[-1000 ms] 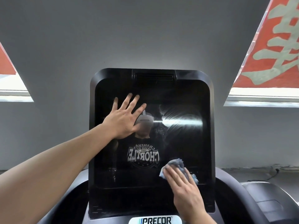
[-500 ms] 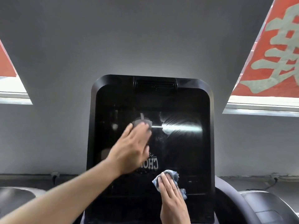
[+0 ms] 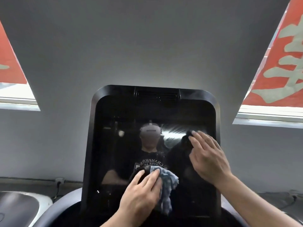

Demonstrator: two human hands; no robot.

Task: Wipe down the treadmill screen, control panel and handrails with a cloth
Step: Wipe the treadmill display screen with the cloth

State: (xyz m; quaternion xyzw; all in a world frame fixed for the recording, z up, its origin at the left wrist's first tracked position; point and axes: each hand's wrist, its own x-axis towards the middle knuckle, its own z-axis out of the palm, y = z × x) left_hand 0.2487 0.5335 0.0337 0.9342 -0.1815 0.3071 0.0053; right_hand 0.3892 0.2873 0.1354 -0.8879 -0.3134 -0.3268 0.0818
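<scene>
The cloth (image 3: 168, 182) has passed to the left hand (image 3: 141, 192), whose fairly straight fingers press it on the lower screen (image 3: 114, 153), while the bare right hand (image 3: 208, 154) now lies flat higher up, so the wiping can probably go on.

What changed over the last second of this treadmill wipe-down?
The cloth changed hands. The left hand dropped from the upper left of the screen onto the cloth and now presses it to the glass. The right hand let go of the cloth and moved up to lie flat on the screen's right side. The cloth stayed low on the screen.
</scene>
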